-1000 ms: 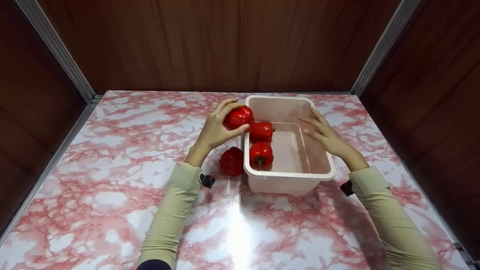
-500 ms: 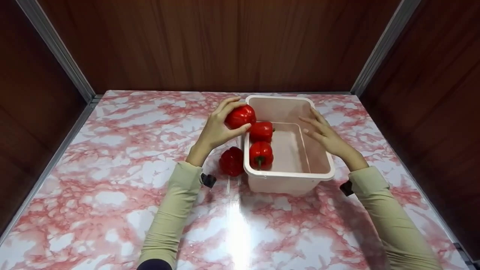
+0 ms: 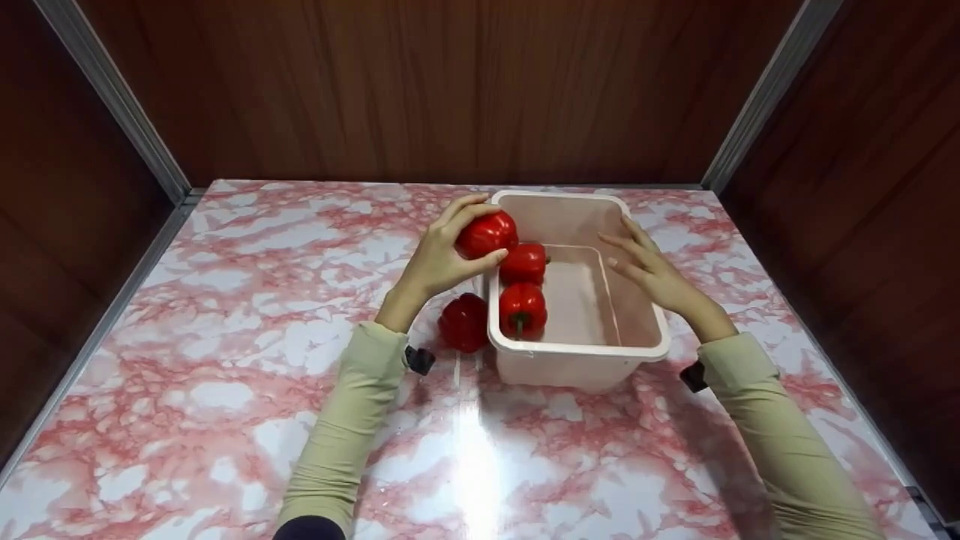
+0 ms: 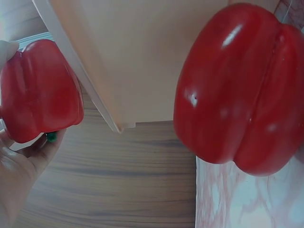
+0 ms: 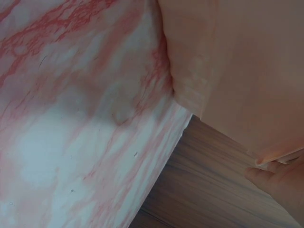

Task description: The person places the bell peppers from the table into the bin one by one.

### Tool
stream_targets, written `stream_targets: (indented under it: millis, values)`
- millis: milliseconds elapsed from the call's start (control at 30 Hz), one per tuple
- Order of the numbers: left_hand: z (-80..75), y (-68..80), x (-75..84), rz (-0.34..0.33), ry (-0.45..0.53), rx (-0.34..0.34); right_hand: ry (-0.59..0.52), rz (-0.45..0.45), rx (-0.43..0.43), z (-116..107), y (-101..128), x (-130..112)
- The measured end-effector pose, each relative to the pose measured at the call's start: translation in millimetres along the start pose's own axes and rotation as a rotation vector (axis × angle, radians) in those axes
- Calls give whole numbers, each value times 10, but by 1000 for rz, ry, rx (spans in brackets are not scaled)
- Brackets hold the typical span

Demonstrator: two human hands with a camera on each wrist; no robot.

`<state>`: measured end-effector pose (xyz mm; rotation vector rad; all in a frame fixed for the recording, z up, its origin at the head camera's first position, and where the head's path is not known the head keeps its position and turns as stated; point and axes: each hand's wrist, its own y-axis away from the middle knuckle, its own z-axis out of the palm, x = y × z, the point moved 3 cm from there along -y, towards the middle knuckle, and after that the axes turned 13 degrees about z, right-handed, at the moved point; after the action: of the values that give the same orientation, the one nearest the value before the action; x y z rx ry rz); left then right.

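In the head view my left hand [image 3: 444, 247] grips a red bell pepper [image 3: 487, 234] over the left rim of a pale plastic bin [image 3: 577, 350]. The left wrist view shows this bell pepper [image 4: 42, 92] between thumb and fingers, its green stem by the palm. Two more red bell peppers, one farther back [image 3: 525, 264] and one nearer [image 3: 523, 309], lie inside along the left wall. A darker red bell pepper [image 3: 463, 322] sits outside, against the bin's left side. My right hand [image 3: 649, 274] lies over the right rim, fingers extended above the inside.
The bin stands on a table [image 3: 247, 375] with a red and white marbled top. Brown wood-grain panels [image 3: 450, 90] rise at the back and both sides, with grey metal strips [image 3: 772, 82] at the corners.
My left hand has moved slightly to the right with its bell pepper, which now overlaps the bin's left rim more. The right hand and the bin have stayed put.
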<state>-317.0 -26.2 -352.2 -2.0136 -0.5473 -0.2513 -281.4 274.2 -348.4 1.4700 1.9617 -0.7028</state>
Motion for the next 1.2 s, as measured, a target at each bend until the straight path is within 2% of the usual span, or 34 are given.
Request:
stream_targets:
  millis: [167,433,667,867,1200]
  values:
    - [19,-13,5,-6,4,-11,-5,-13,6,5,-25,43]
    - [44,-47,17,9,6,-19,7,-17,15,8,-181,367]
    - [56,-77,44,19,16,-28,17,-16,16,-13,-96,167]
    - [61,-91,75,20,26,-31,64,-6,26,-8,-186,389]
    - [108,-97,104,37,31,-37,156,-24,53,-11,-180,391]
